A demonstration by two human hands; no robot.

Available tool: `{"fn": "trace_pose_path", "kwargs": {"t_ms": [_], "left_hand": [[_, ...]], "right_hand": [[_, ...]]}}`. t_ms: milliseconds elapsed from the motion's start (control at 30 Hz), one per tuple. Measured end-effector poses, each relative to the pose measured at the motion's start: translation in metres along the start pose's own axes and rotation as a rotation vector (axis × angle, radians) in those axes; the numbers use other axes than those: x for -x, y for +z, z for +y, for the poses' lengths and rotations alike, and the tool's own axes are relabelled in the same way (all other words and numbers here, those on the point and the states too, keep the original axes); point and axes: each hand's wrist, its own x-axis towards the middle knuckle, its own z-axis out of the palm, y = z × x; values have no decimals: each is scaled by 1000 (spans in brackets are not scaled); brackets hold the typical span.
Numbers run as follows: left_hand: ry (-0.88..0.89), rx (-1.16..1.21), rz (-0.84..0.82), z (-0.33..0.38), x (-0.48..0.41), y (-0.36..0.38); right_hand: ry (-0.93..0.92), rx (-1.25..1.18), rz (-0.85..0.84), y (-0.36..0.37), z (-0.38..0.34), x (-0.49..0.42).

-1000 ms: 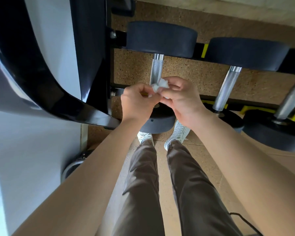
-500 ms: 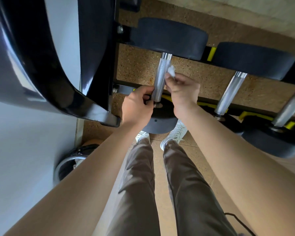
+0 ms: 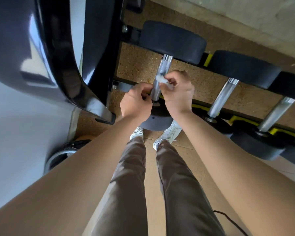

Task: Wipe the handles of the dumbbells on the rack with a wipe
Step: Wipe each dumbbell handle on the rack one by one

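Your wipe (image 3: pixel 164 81) is a small white crumpled wad, pinched in the fingertips of your right hand (image 3: pixel 177 93) and pressed against the right side of the first dumbbell's handle (image 3: pixel 162 69), about halfway along it. That handle is a chrome bar, bright and polished at the collar and duller through the grip. Its long axis runs away from you, from the near black head (image 3: pixel 156 122) by your shoes up to the far black head (image 3: pixel 173 42) on the rack (image 3: pixel 207 59), leaning slightly to the right as it goes. Your left hand (image 3: pixel 135 103) sits close on the other side, fingers curled against the lower end of the bar; you cannot tell whether they actually grip it. The two hands are close together with only the bar between them. The next two dumbbell handles (image 3: pixel 222 97) lie to your right, pointing the same way.
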Motion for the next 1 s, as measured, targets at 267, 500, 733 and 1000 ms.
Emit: {"fn": "trace_pose_path", "kwargs": {"t_ms": [267,500,733,1000], "left_hand": [[-10,-2,0,2,1,-2],[3,17,15,0,0,-4],[84,17,-16,0,3,-5],[181,164,21,8,68,-13]], "right_hand": [[73,35,-243,7,20,25],[208,154,-491,-20,28,7],[222,11,-341,-68,39,20],[307,-356,-307,-114,49,90]]}}
